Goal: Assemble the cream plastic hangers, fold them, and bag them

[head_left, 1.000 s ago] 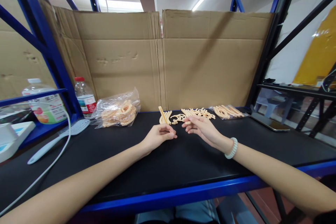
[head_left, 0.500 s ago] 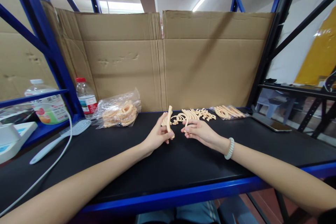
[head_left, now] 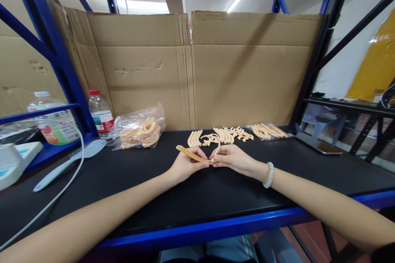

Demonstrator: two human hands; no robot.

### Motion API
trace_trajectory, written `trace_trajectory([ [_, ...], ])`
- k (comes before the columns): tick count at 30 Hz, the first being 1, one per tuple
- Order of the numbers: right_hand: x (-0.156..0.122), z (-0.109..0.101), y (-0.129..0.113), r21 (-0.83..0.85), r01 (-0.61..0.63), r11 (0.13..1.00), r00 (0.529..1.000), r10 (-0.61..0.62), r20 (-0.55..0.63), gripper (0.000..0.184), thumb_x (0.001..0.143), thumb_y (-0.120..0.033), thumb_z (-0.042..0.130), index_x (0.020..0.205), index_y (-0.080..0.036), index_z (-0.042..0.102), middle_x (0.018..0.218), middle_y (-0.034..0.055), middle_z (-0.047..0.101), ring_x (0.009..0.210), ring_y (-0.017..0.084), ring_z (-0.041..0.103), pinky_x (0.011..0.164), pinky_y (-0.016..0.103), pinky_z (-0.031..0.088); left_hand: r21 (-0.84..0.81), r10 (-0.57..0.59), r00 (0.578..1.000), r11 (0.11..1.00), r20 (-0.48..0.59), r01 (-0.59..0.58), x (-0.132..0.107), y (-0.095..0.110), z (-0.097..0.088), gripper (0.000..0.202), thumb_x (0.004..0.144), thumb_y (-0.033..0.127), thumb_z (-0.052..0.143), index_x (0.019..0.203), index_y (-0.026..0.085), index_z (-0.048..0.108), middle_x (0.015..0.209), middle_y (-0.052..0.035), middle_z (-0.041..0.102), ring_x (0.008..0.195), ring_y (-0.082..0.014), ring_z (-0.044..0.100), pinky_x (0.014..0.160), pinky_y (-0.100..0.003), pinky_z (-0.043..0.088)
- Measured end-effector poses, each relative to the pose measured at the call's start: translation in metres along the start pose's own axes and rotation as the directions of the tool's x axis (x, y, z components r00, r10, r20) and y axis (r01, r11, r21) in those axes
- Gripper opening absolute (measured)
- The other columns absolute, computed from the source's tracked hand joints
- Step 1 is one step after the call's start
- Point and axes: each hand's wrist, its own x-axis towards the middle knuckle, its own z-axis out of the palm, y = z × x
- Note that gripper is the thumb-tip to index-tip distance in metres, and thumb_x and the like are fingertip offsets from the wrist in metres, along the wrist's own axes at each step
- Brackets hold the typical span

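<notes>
In my left hand [head_left: 189,166] is a long, slightly curved wooden piece [head_left: 190,154], pinched near its right end and pointing up to the left. My right hand [head_left: 230,158] grips a smaller curved wooden piece [head_left: 218,148] that stands upright. The ends of both pieces meet between my fingertips; whether they are joined I cannot tell. Behind my hands lie several curved wooden strips [head_left: 195,138] in a row, and to their right a spread of other curved wooden parts [head_left: 226,134].
A clear bag of wooden parts [head_left: 142,133] lies left, another bag [head_left: 268,131] right, near a phone [head_left: 317,144]. At left are a hairbrush [head_left: 69,166], a white cable [head_left: 66,187], a red-capped bottle [head_left: 100,115] and a larger jug [head_left: 55,121]. Cardboard [head_left: 247,74] walls the back.
The long piece has swung from upright to leaning left. My hands have come together, bringing the ends of the two pieces against each other. The strips behind are uncovered.
</notes>
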Motion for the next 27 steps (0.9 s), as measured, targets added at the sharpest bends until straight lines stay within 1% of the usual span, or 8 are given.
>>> trace_trajectory([
  [4, -0.002, 0.001, -0.002, 0.011, -0.025, 1.000, 1.000, 0.025, 0.016, 0.029, 0.065, -0.032, 0.079, 0.080, -0.011, 0.066, 0.079, 0.0044, 0.067, 0.079, 0.014, 0.065, 0.082, 0.031, 0.052, 0.013, 0.025, 1.000, 1.000, 0.000, -0.025, -0.002, 0.001, 0.002, 0.032, 0.061, 0.037, 0.078, 0.069, 0.015, 0.057, 0.068, -0.0021, 0.064, 0.065, -0.0178, 0.062, 0.063, -0.031, 0.049],
  [8, -0.002, 0.001, -0.004, 0.016, -0.035, 0.999, 0.999, 0.035, 0.025, 0.029, 0.066, -0.034, 0.079, 0.080, -0.011, 0.066, 0.078, 0.0043, 0.066, 0.078, 0.014, 0.064, 0.082, 0.030, 0.052, 0.020, 0.028, 1.000, 0.999, -0.014, -0.028, -0.004, 0.002, 0.004, 0.032, 0.062, 0.038, 0.078, 0.069, 0.016, 0.056, 0.066, -0.0018, 0.063, 0.064, -0.0176, 0.062, 0.060, -0.030, 0.049],
  [12, -0.003, 0.002, -0.004, 0.000, -0.038, 0.999, 0.999, 0.038, 0.029, 0.028, 0.066, -0.034, 0.078, 0.077, -0.011, 0.066, 0.077, 0.0039, 0.066, 0.077, 0.013, 0.064, 0.082, 0.030, 0.052, 0.041, 0.066, 0.998, 0.997, -0.020, -0.065, -0.005, 0.005, 0.006, 0.031, 0.064, 0.038, 0.077, 0.068, 0.015, 0.056, 0.065, -0.0013, 0.061, 0.061, -0.0160, 0.060, 0.057, -0.027, 0.047],
  [18, -0.004, 0.004, -0.004, 0.018, -0.034, 0.999, 0.998, 0.033, 0.062, 0.029, 0.068, -0.035, 0.077, 0.078, -0.012, 0.063, 0.078, 0.0038, 0.066, 0.078, 0.014, 0.065, 0.080, 0.030, 0.052, 0.131, 0.171, 0.985, 0.977, -0.010, -0.169, -0.008, 0.011, 0.008, 0.027, 0.070, 0.037, 0.073, 0.066, 0.015, 0.058, 0.066, -0.0003, 0.056, 0.060, -0.0126, 0.055, 0.055, -0.024, 0.045],
  [22, -0.005, 0.004, -0.004, 0.029, -0.046, 0.999, 0.996, 0.044, 0.077, 0.030, 0.069, -0.036, 0.077, 0.077, -0.013, 0.060, 0.076, 0.0036, 0.066, 0.078, 0.015, 0.065, 0.080, 0.032, 0.052, 0.190, 0.237, 0.971, 0.954, -0.013, -0.230, -0.010, 0.014, 0.009, 0.025, 0.072, 0.035, 0.072, 0.065, 0.015, 0.059, 0.067, -0.0010, 0.057, 0.062, -0.0134, 0.055, 0.056, -0.024, 0.046],
  [27, -0.005, 0.007, -0.002, 0.061, -0.033, 0.998, 0.997, 0.029, 0.073, 0.030, 0.068, -0.036, 0.078, 0.073, -0.014, 0.057, 0.072, 0.0012, 0.063, 0.073, 0.014, 0.065, 0.077, 0.030, 0.052, 0.266, 0.327, 0.945, 0.911, 0.003, -0.316, -0.012, 0.016, 0.009, 0.022, 0.075, 0.030, 0.070, 0.063, 0.015, 0.059, 0.065, -0.0016, 0.058, 0.062, -0.0140, 0.056, 0.059, -0.026, 0.046],
])
